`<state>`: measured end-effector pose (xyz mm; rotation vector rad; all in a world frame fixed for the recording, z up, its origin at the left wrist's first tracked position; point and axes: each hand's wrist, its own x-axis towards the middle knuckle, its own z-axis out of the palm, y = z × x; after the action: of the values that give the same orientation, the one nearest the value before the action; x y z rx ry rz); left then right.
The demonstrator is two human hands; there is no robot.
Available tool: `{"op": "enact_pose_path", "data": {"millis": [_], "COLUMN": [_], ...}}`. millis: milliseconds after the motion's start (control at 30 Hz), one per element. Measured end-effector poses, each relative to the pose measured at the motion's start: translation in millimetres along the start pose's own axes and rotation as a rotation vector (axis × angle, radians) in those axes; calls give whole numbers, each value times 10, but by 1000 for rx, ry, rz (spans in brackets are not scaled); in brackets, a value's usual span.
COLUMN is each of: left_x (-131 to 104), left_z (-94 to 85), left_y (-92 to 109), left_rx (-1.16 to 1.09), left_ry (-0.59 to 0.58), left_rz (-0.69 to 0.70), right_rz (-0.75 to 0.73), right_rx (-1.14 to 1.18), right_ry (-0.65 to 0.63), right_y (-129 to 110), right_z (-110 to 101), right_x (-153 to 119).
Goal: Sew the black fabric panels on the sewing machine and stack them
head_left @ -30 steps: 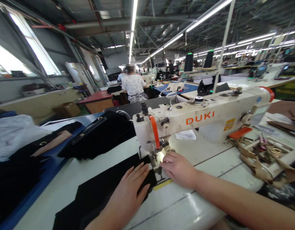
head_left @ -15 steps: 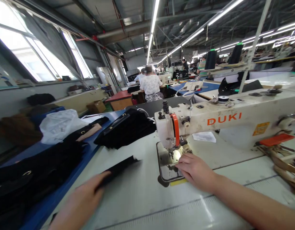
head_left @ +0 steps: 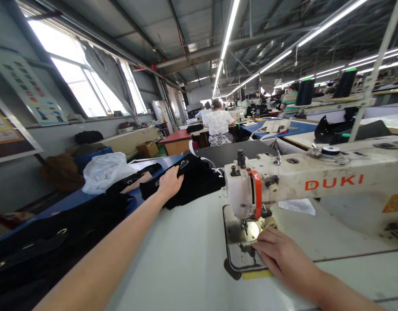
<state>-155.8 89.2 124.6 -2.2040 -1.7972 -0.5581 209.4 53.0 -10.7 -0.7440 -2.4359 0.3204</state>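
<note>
My left hand (head_left: 170,182) reaches out to the pile of black fabric pieces (head_left: 199,183) on the far left of the table. Its fingers are closed on a narrow black fabric piece (head_left: 183,166) at the top of that pile. My right hand (head_left: 278,247) rests by the needle plate (head_left: 238,255) of the white sewing machine (head_left: 283,175). Thumb and fingers are pinched together just in front of the lit needle area; whatever they hold, perhaps something very thin, I cannot make out.
More black pieces with metal rings (head_left: 56,242) lie on the blue surface at left, beside a clear plastic bag (head_left: 106,170). A white scrap (head_left: 298,206) sits behind the machine head. Thread cones (head_left: 305,91) stand at right. A person in a white top (head_left: 218,123) sits ahead.
My left hand has carried the black piece forward from the near table to the pile. My right hand stays pinched by the needle plate. The view has swung left.
</note>
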Motion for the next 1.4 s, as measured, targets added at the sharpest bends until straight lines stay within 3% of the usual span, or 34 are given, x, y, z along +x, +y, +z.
{"op": "enact_pose_path", "data": {"millis": [133,267,367,433,533,633,800,967,1233,1400], "left_x": [-417,-1158,-1819,-2198,-2500,-2460,-2201,-2162,-1992,-1922], "left_z": [47,-132,-389,-590,-818,-872,-818,-817,-822,-934], "left_y": [-56,-215,-519,-803,-1159,-1284,-1264,-1328,-1348,-1266], "left_rx": [68,153,237,365,415,380,298,247,182,196], "left_ry": [26,27,42,86,58,20,-29,-26,-2,36], "left_rz": [-80,-173,-269,-412,-494,-449,-368,-361,-451,-614], "right_rz": [-37,-91,-130,-142,-147,-138,-99,-102,-93,-83], "right_rx": [-1,-32,-64,-76,-86,-97,-87,-107,-91,-78], "right_ry": [-6,17,47,55,57,60,60,67,29,13], "right_y": [33,99,129,131,121,107,74,60,72,56], "right_z": [25,61,90,103,106,92,64,65,69,56], "right_x": [-57,-110,-122,-120,-116,-122,-136,-136,-132,-129]}}
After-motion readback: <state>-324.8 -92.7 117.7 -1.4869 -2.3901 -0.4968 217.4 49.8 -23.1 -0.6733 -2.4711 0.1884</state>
